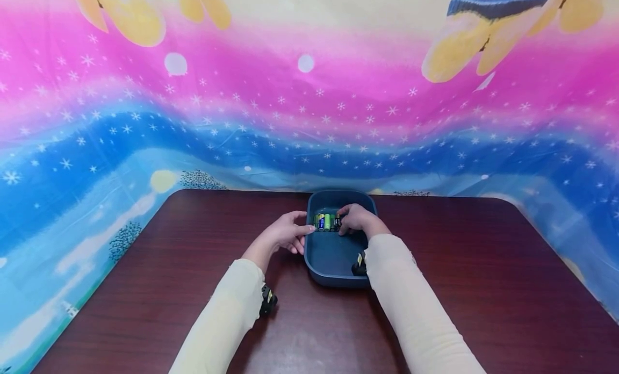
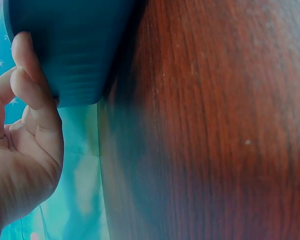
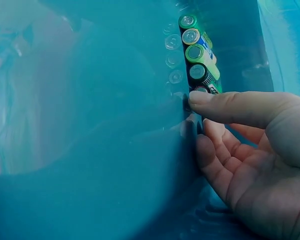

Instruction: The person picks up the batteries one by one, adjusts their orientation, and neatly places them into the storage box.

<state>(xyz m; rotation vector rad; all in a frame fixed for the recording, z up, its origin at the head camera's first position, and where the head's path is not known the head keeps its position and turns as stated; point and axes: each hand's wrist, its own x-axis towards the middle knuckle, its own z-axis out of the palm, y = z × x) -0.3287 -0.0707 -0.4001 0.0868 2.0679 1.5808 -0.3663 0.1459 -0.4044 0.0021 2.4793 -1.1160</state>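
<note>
Inside the blue tray (image 1: 333,256), batteries (image 1: 325,222) are touched by the right hand (image 1: 355,219) (fingers relaxed, pinching nothing); its outer wall is pressed by the left hand (image 1: 282,235), fingers straight.

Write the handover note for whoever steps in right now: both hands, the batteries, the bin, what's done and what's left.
Left hand: outside the blue bin, fingertips against its left wall, steadying it; it holds nothing.
Right hand: inside the bin, fingertips on the end of the row of batteries; the wrist view shows a thumb at the nearest one, but whether it is pinched cannot be told.
Things: bin on the dark wooden table; batteries lie side by side along the far wall.
Done: a handful of batteries lined up.
Left: probably seat the last battery at the right hand, then withdraw both hands.
</note>
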